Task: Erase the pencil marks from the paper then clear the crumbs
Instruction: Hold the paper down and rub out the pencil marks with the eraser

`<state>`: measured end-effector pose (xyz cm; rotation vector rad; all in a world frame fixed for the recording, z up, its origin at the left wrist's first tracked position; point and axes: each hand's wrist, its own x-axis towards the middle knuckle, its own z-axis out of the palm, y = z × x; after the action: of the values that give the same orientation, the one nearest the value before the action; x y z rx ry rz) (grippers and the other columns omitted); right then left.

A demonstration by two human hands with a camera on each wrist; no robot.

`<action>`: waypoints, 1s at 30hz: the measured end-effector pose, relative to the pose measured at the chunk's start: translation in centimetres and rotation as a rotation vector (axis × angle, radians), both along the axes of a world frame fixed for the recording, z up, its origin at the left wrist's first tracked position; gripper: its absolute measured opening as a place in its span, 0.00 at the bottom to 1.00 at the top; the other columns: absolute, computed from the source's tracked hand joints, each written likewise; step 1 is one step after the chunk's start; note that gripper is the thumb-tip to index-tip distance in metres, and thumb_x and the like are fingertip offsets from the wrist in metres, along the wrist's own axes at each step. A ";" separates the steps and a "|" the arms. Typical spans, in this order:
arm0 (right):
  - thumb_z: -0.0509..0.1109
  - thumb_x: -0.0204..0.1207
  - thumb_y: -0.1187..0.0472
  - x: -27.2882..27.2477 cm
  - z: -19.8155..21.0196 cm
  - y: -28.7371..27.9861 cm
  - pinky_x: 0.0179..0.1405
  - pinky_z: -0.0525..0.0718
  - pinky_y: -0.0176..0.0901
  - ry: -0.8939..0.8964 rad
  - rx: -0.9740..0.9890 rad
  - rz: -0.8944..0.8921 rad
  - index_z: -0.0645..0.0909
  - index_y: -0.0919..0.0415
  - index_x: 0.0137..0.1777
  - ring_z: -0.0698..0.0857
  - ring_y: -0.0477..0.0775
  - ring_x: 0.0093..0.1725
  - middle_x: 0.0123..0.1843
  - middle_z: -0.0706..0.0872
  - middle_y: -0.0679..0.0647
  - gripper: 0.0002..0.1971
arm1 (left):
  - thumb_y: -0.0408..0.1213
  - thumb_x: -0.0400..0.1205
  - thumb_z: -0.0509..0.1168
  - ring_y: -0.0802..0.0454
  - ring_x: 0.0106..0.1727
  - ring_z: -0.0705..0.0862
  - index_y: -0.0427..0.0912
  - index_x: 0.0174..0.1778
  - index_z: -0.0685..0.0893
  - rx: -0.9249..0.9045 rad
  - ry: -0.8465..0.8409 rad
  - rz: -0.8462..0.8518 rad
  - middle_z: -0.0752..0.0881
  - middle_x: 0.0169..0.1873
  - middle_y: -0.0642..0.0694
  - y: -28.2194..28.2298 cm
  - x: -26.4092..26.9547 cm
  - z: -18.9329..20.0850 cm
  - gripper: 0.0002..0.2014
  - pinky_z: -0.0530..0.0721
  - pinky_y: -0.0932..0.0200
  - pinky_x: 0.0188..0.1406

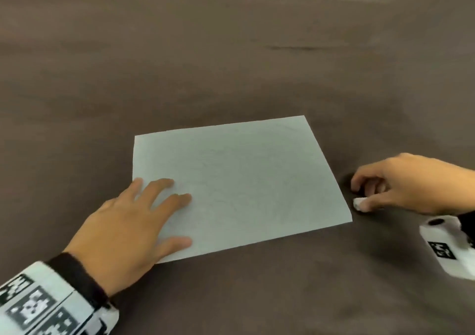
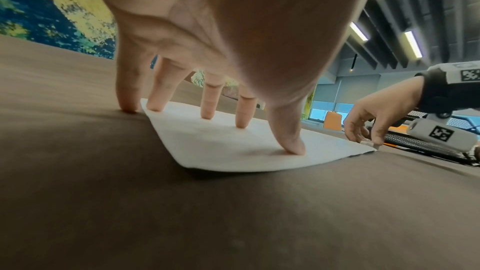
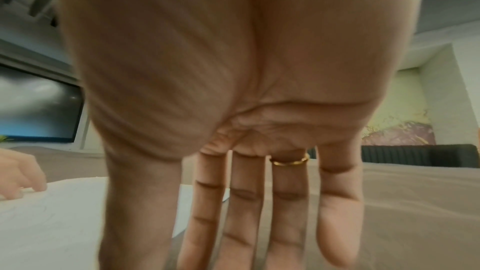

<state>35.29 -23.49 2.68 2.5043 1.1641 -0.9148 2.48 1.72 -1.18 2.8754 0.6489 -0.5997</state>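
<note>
A white sheet of paper (image 1: pixel 244 180) lies flat on the brown table, with only faint grey pencil lines on it. My left hand (image 1: pixel 180 219) presses the sheet's left part with spread, straight fingers; in the left wrist view the little finger (image 2: pixel 127 100) stands just off the paper (image 2: pixel 233 147). A small white eraser (image 1: pixel 358 203) lies on the table just off the sheet's right edge. My right hand (image 1: pixel 362 196) hovers over the eraser (image 2: pixel 366 148), thumb tip beside it and fingers a little apart from it. The right wrist view does not show the eraser.
The brown table (image 1: pixel 231 52) stretches far beyond the sheet on all sides. A white wrist camera with a black marker (image 1: pixel 442 250) hangs under my right wrist. Chairs and a wall screen (image 3: pixel 39 110) stand past the table's edge.
</note>
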 end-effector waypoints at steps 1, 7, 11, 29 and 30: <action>0.77 0.70 0.34 -0.1 0.0 0.0 0.53 0.86 0.43 0.008 0.004 -0.009 0.81 0.31 0.49 0.85 0.33 0.44 0.42 0.83 0.18 0.12 | 0.78 0.74 0.41 0.41 0.72 0.78 0.68 0.74 0.69 -0.014 0.005 0.014 0.71 0.75 0.56 -0.2 0.1 0.2 0.36 0.87 0.41 0.55; 0.83 0.71 0.46 -1.7 0.2 -0.5 0.42 0.80 0.38 -0.069 0.019 0.003 0.85 0.42 0.48 0.85 0.40 0.43 0.39 0.89 0.40 0.11 | 0.79 0.72 0.48 0.51 0.80 0.65 0.72 0.77 0.58 -0.013 0.016 0.036 0.55 0.78 0.64 -0.6 0.8 0.1 0.36 0.77 0.46 0.69; 0.80 0.76 0.48 -3.6 0.4 -1.6 0.44 0.80 0.41 -0.115 0.058 -0.039 0.87 0.49 0.43 0.86 0.47 0.46 0.41 0.89 0.44 0.07 | 0.70 0.76 0.62 0.50 0.70 0.75 0.68 0.76 0.65 -0.046 -0.026 0.066 0.62 0.76 0.62 -0.9 0.7 0.3 0.32 0.79 0.45 0.66; 0.67 0.85 0.52 -6.5 0.7 -4.9 0.43 0.83 0.41 -0.019 0.636 -0.018 0.81 0.37 0.53 0.88 0.40 0.33 0.37 0.89 0.42 0.05 | 0.72 0.75 0.57 0.55 0.70 0.74 0.71 0.78 0.61 -0.026 0.005 0.118 0.60 0.75 0.65 -1.1 0.2 -0.3 0.34 0.79 0.47 0.62; 0.67 0.85 0.51 -6.5 0.3 -4.5 0.44 0.83 0.41 -0.013 0.632 -0.012 0.81 0.37 0.53 0.88 0.40 0.34 0.37 0.89 0.41 0.05 | 0.72 0.75 0.55 0.55 0.70 0.73 0.71 0.78 0.59 -0.016 0.010 0.108 0.59 0.75 0.66 -1.1 0.1 -0.3 0.34 0.79 0.48 0.61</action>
<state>28.81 -27.98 3.02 2.9811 1.6395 -0.5889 2.62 0.65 -1.47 2.8031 0.7910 -0.6008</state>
